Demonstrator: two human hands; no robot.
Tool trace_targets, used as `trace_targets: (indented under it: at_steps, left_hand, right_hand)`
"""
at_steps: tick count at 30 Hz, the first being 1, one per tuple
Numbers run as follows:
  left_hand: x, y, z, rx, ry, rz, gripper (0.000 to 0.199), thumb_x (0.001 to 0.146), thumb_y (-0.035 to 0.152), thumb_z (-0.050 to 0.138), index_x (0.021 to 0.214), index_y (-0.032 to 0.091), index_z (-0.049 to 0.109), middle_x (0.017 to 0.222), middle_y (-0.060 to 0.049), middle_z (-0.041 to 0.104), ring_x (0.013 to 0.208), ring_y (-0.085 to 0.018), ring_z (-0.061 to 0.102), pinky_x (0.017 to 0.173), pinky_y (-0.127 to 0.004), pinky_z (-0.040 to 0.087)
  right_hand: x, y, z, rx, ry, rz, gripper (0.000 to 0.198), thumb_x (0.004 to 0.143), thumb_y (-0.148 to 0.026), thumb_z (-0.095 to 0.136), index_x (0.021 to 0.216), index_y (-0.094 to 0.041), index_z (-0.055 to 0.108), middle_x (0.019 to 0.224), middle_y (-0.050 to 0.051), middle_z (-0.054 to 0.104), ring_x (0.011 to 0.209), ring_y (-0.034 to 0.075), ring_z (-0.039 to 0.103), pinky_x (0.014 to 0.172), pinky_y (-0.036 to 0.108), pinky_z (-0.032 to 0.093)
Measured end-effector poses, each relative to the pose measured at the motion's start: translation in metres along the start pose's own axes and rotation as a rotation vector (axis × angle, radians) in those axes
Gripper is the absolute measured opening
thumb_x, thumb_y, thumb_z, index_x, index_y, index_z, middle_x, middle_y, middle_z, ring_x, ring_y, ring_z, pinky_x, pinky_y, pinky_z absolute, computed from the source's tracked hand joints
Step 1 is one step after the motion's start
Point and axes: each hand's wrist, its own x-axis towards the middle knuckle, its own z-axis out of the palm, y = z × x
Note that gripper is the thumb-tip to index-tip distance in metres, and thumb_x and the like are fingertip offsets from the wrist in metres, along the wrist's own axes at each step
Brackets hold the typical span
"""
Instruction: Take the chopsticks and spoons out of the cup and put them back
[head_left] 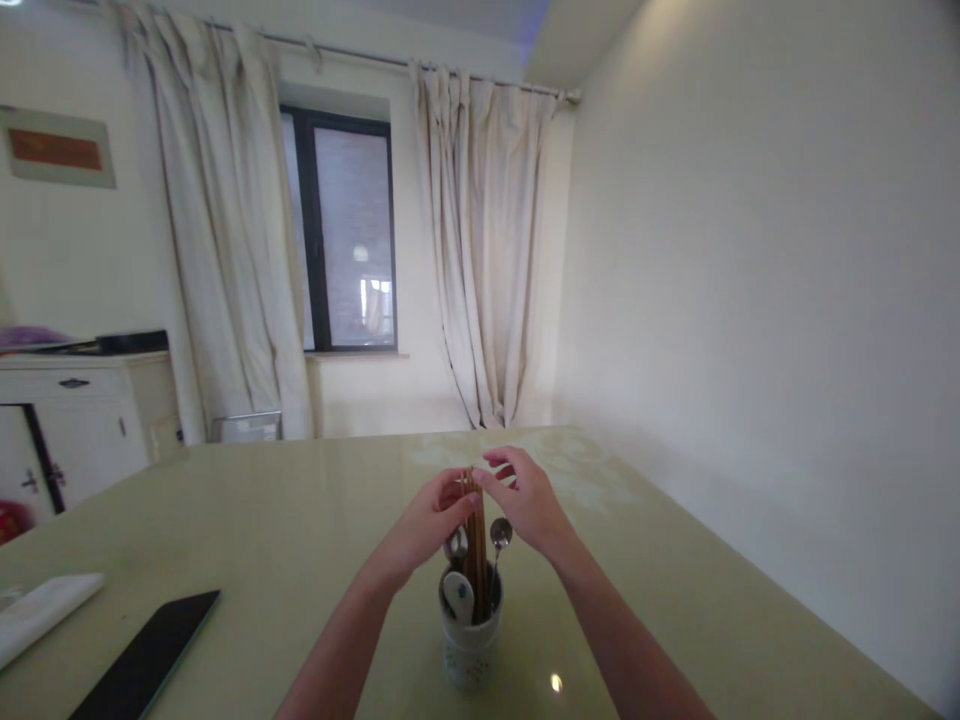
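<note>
A pale patterned cup [471, 650] stands upright on the table, holding a bundle of wooden chopsticks [480, 560], a white ceramic spoon [458, 597] with a blue mark, and metal spoons. One metal spoon [501, 532] leans out to the right; another metal spoon [455, 545] shows at the left. My left hand [431, 520] has its thumb and fingers closed around the chopsticks' upper ends. Beside those same tips is my right hand [525, 500], its fingers apart and curved, the thumb close to the chopsticks. Whether that thumb touches them is hard to see.
The pale green table [300, 580] stretches away from me, with a wall [750, 350] along its right side. A black flat object [150, 655] and a white object [49, 610] lie at the left. Beyond are a white cabinet [90, 410] and curtains [487, 250].
</note>
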Motion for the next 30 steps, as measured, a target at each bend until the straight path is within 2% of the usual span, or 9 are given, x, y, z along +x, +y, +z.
trace_targets:
  at_steps: [3,6,11,15,18,21,25,30]
  left_hand:
    - [-0.003,0.001,0.001,0.017,-0.074,-0.001,0.047,0.082,0.049,0.079,0.117,0.020,0.067,0.114,-0.012,0.078,0.104,-0.026,0.073,0.095,-0.040,0.054]
    - [-0.003,0.004,0.002,0.054,-0.047,0.025,0.040,0.083,0.047,0.077,0.111,0.019,0.070,0.106,-0.011,0.079,0.099,-0.025,0.073,0.091,-0.038,0.054]
    - [-0.003,0.009,0.002,0.111,-0.009,0.018,0.036,0.083,0.048,0.074,0.103,0.019,0.072,0.102,-0.010,0.079,0.093,-0.024,0.073,0.086,-0.035,0.055]
    - [-0.011,0.012,-0.011,0.266,0.027,-0.033,0.036,0.083,0.047,0.073,0.106,0.019,0.073,0.102,-0.011,0.080,0.094,-0.025,0.074,0.083,-0.036,0.055]
    - [-0.018,0.014,-0.024,0.426,-0.019,-0.122,0.035,0.083,0.046,0.073,0.105,0.020,0.074,0.096,-0.009,0.080,0.088,-0.025,0.074,0.078,-0.034,0.055]
    - [-0.022,0.017,-0.030,0.553,-0.055,-0.145,0.028,0.083,0.045,0.070,0.095,0.020,0.074,0.089,-0.007,0.079,0.080,-0.023,0.071,0.071,-0.031,0.051]
    - [-0.021,0.023,-0.027,0.649,-0.039,-0.147,0.020,0.080,0.039,0.066,0.084,0.020,0.069,0.081,-0.004,0.075,0.072,-0.020,0.066,0.064,-0.029,0.046]
    - [-0.022,0.026,-0.028,0.589,-0.075,-0.151,0.016,0.078,0.034,0.066,0.086,0.020,0.068,0.080,-0.003,0.074,0.072,-0.020,0.066,0.065,-0.029,0.047]
  right_hand:
    - [0.007,-0.001,-0.003,0.032,-0.102,0.017,0.016,0.088,-0.032,0.071,0.099,-0.019,0.074,0.091,0.005,0.077,0.079,0.020,0.071,0.072,0.032,0.053]
    - [0.007,-0.004,-0.007,0.032,-0.151,-0.008,0.008,0.088,-0.025,0.071,0.092,-0.020,0.076,0.082,0.003,0.077,0.077,0.019,0.071,0.073,0.031,0.053]
    - [0.008,-0.010,-0.011,0.023,-0.171,-0.019,0.008,0.088,-0.022,0.071,0.092,-0.019,0.077,0.084,0.004,0.079,0.079,0.019,0.072,0.075,0.030,0.053]
    - [0.006,-0.014,-0.019,-0.043,-0.185,-0.004,0.011,0.090,-0.025,0.070,0.096,-0.019,0.078,0.085,0.004,0.080,0.079,0.019,0.073,0.076,0.031,0.054]
    - [0.003,-0.018,-0.031,-0.151,-0.215,-0.008,0.014,0.089,-0.031,0.074,0.095,-0.019,0.078,0.086,0.005,0.080,0.077,0.019,0.072,0.072,0.030,0.052]
    - [-0.002,-0.021,-0.041,-0.260,-0.285,0.002,0.013,0.087,-0.032,0.077,0.089,-0.019,0.077,0.084,0.005,0.080,0.076,0.020,0.072,0.067,0.028,0.049]
    - [-0.008,-0.021,-0.044,-0.345,-0.391,0.053,0.011,0.082,-0.025,0.080,0.090,-0.021,0.073,0.079,0.002,0.079,0.071,0.019,0.071,0.062,0.026,0.044]
    - [-0.011,-0.018,-0.041,-0.369,-0.468,0.049,0.014,0.076,-0.012,0.076,0.085,-0.022,0.071,0.073,-0.001,0.077,0.067,0.017,0.069,0.058,0.024,0.039]
